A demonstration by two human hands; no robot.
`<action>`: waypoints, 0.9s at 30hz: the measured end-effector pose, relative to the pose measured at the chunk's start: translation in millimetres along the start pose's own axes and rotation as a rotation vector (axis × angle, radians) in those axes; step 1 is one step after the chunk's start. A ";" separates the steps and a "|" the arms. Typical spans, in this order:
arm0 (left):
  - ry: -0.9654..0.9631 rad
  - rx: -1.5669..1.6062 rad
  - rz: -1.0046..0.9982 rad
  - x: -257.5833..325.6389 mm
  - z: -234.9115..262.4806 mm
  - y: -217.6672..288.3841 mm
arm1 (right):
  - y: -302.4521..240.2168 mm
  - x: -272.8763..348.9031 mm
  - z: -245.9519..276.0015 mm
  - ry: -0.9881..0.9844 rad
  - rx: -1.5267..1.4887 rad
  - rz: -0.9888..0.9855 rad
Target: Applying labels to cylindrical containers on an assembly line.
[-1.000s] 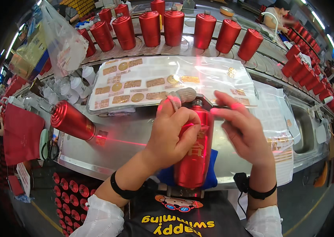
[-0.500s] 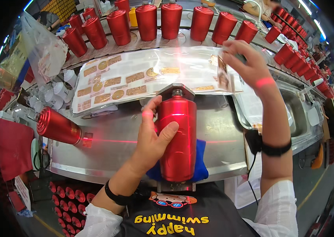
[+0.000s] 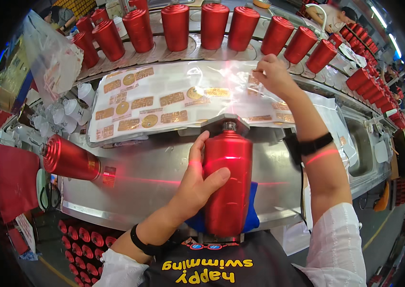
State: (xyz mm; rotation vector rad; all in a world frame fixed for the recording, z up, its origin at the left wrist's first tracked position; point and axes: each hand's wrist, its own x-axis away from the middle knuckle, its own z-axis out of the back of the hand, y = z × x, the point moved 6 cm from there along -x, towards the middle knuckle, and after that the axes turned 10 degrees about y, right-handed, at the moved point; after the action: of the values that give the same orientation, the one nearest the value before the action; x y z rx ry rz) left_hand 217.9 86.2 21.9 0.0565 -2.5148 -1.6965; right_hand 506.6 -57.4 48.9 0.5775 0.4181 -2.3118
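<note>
The left hand [image 3: 194, 186], spread open, braces the red bottle [image 3: 233, 191] on blue cloth [image 3: 253, 210], while the right hand [image 3: 275, 76], pinched narrow, seems to be picking at the gold-printed sheet [image 3: 164, 85], which likely calls for delicate lifting.

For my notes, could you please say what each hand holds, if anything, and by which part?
The left hand holds the red bottle by its left side; whether the right hand holds anything is unclear.
</note>
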 end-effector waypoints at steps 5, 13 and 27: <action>0.001 0.155 0.068 1.8 3.4 0.5 | -91.9 31.4 110.7 0.121 -0.354 0.093; 0.015 0.266 0.025 5.6 7.3 4.9 | -177.1 72.2 178.5 -0.137 -0.678 0.065; 0.178 -0.395 -0.282 22.1 -2.4 11.2 | -171.6 104.0 92.7 0.003 -0.779 -0.023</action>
State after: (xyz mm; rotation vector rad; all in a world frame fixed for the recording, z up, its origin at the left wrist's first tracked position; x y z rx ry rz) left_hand 196.6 86.2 34.6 0.5242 -2.0816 -2.1533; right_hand 291.7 -37.2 96.6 0.1816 1.2437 -1.9442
